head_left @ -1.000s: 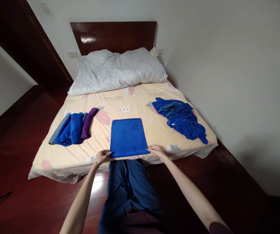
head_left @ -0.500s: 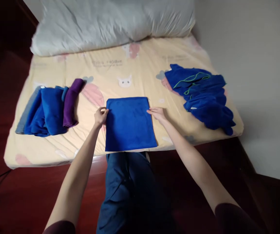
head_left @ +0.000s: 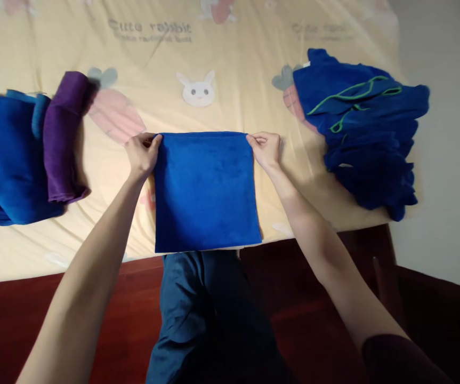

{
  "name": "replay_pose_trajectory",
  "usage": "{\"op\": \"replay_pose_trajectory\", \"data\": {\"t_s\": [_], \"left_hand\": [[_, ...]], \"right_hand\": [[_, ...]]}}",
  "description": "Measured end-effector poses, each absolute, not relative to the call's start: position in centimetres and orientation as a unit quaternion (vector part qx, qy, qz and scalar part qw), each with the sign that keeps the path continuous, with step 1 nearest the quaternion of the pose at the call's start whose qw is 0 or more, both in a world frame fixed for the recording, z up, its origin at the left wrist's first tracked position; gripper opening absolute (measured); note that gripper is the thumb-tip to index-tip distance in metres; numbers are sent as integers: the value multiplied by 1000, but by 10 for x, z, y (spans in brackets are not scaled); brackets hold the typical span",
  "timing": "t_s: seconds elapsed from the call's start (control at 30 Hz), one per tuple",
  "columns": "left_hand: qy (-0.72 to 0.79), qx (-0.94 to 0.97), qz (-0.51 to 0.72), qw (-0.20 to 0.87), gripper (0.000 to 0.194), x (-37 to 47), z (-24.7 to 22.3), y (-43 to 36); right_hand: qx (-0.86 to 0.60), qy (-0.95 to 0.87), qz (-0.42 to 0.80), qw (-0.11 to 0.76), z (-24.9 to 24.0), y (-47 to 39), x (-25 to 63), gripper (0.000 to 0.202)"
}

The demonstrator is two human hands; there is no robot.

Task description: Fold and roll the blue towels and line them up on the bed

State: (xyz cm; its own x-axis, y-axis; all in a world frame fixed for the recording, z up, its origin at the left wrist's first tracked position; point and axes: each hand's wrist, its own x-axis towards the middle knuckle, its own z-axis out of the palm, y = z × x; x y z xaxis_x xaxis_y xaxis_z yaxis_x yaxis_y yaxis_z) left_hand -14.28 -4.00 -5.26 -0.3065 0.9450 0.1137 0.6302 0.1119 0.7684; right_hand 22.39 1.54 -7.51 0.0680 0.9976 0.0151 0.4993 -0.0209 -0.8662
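Both hands, left hand (head_left: 142, 154) and right hand (head_left: 266, 150), pinch the blue cloth's (head_left: 206, 192) far corners on the yellow bed sheet (head_left: 230, 58); dark red floor (head_left: 9, 314) lies below.

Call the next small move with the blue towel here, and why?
Probably fold the far edge toward the near edge. Left hand and right hand each pinch a far corner of the blue towel, which lies flat and squared on the bed sheet, its near edge at the bed's edge. The folded towels at left are narrower.
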Motion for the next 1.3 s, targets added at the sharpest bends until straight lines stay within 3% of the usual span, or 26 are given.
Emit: {"op": "replay_pose_trajectory", "data": {"t_s": [0.17, 0.47, 0.7, 0.87, 1.1, 1.3], "left_hand": [[728, 542, 374, 191, 43, -146, -58, -29], [656, 589, 416, 224, 27, -164, -72, -8], [674, 636, 241, 289, 31, -185, -49, 2], [695, 612, 188, 326, 40, -188, -29, 5], [724, 573, 291, 251, 44, -188, -31, 9], [659, 689, 283, 106, 51, -127, -44, -32]], "right_hand": [[-613, -608, 347, 366, -75, 28, 228, 51], [-628, -651, 291, 311, -64, 34, 213, 28], [-621, -660, 318, 280, -68, 46, 221, 42], [-619, -656, 335, 273, -65, 60, 227, 38], [-636, -657, 254, 315, -66, 85, 210, 37], [-582, -763, 124, 252, -30, 21, 135, 46]]}}
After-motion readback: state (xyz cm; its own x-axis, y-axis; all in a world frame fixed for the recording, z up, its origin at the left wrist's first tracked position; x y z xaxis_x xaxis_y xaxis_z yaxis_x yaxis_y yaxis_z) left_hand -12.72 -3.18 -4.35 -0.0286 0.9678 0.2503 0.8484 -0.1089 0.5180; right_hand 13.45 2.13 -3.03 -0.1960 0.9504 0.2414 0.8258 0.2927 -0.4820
